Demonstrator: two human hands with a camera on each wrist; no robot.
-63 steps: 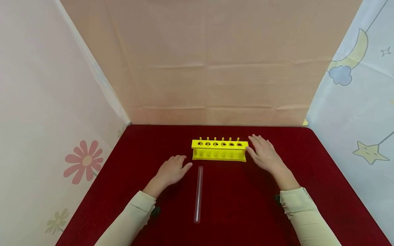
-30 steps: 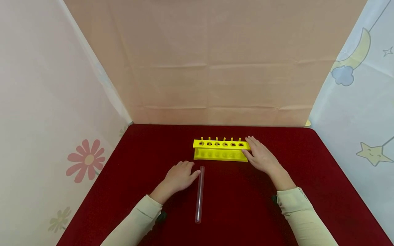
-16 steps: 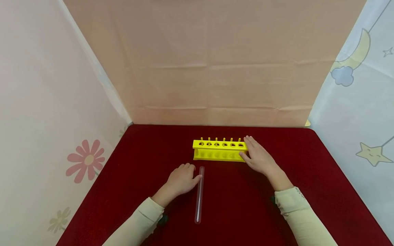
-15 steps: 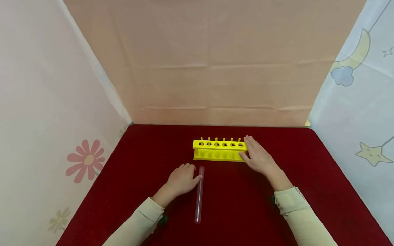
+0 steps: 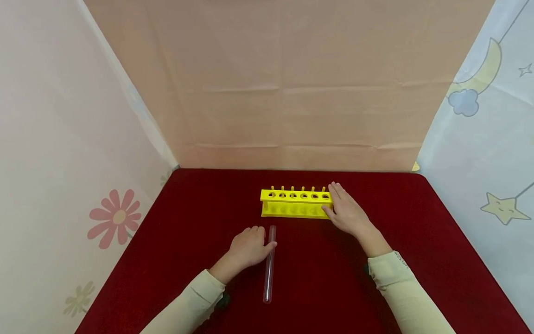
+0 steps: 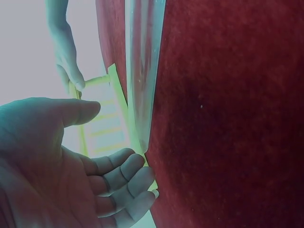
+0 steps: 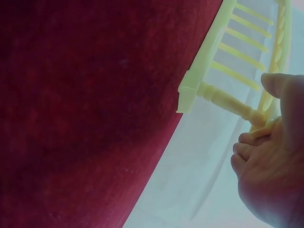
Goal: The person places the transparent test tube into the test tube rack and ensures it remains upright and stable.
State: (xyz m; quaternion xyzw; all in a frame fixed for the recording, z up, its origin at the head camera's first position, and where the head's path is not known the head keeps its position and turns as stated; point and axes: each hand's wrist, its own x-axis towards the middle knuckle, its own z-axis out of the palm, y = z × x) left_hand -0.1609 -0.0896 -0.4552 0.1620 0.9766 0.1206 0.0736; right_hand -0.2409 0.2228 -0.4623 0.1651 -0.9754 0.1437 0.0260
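A yellow test tube rack stands upright on the red tabletop, its holes unfilled. At its right end my right hand grips the upper plate; in the right wrist view, the thumb lies on one side of the rack and the fingers on the other. A clear test tube lies in front of the rack, its rounded end toward me. Just left of the tube is my left hand, thumb over the tube in the head view. In the left wrist view its loosely bent fingers and thumb are apart, with nothing between them.
The red tabletop reaches back to a creased beige backdrop. White panels printed with flowers flank it on the left, with a moon and star on the right.
My right hand has come in from the right and taken hold of the rack's end. My left hand has shifted right and nearer to me, up to the test tube, which has stayed put.
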